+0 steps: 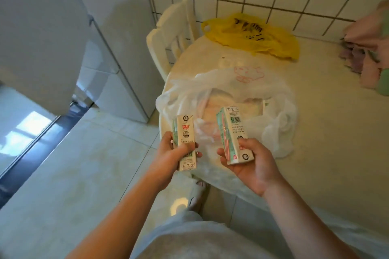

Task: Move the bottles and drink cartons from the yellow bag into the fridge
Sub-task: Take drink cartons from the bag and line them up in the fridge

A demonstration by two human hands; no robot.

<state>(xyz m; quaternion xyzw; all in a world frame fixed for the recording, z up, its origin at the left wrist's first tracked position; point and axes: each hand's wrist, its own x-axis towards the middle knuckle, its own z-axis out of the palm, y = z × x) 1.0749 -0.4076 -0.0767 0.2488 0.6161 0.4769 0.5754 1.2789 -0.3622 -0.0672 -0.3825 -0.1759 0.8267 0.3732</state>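
The left hand (170, 151) held one drink carton (186, 132), its fingers curled round the lower half with the thumb across the front. The right hand (250, 162) held a second carton (232, 130) in the same way, cradling its base in the palm with the fingers wrapped behind. Both hands hung over the near-left edge of the table (315, 132), just above a white plastic bag (231, 90).

The coming move turned on the fridge (117, 27), which stood to the left of both hands and farther off, across a strip of floor. The left hand was the nearer of the two, so its carton would likely go in first. The left carton's long axis ran from near to far, with its top pointing away from the person. The right carton tilted so that its top leaned far and slightly left. The blur hid whether the fridge door was open.

By count there were two cartons, one in each hand, and no bottles in sight. There were two bags. The yellow bag (252, 35) lay slumped at the far side of the table against the tiled wall, well apart from the hands. It looked nearly flat, though what was left inside it could not be seen. One chair (174, 27) stood at the table's far-left edge.
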